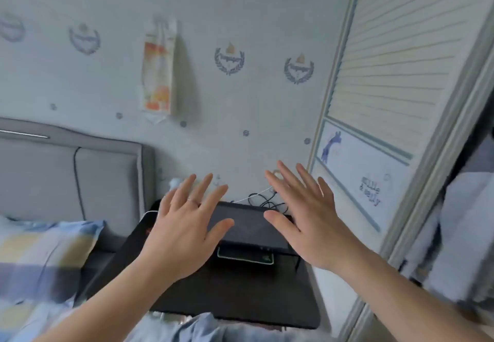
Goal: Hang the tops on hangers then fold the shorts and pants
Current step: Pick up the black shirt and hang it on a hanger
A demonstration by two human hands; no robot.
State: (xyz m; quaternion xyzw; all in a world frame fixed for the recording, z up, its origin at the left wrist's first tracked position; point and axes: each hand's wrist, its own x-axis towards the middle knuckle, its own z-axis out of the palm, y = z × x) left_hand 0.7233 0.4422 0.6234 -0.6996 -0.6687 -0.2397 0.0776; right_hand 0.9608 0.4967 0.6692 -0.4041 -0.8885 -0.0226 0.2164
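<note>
1. Currently both of your hands are empty. The left hand (184, 234) and the right hand (312, 218) are raised with fingers straight and spread, apart from each other, above the black table (240, 293).
2. No top or hanger shows. The only likely garment near you is the blue-grey cloth (203, 325) at the bottom edge, too blurred to name. Pale clothes (459, 234) sit past the wardrobe door (387, 74) on your right.
3. Look down first and confirm which piece is a top before reaching.
4. Lower your hands clear of the dark screen (248, 226) and the cables (267, 200) behind it, since a stray sleeve could drag them.
5. Take a top by both shoulders, so that the neck opens for a hanger.
</note>
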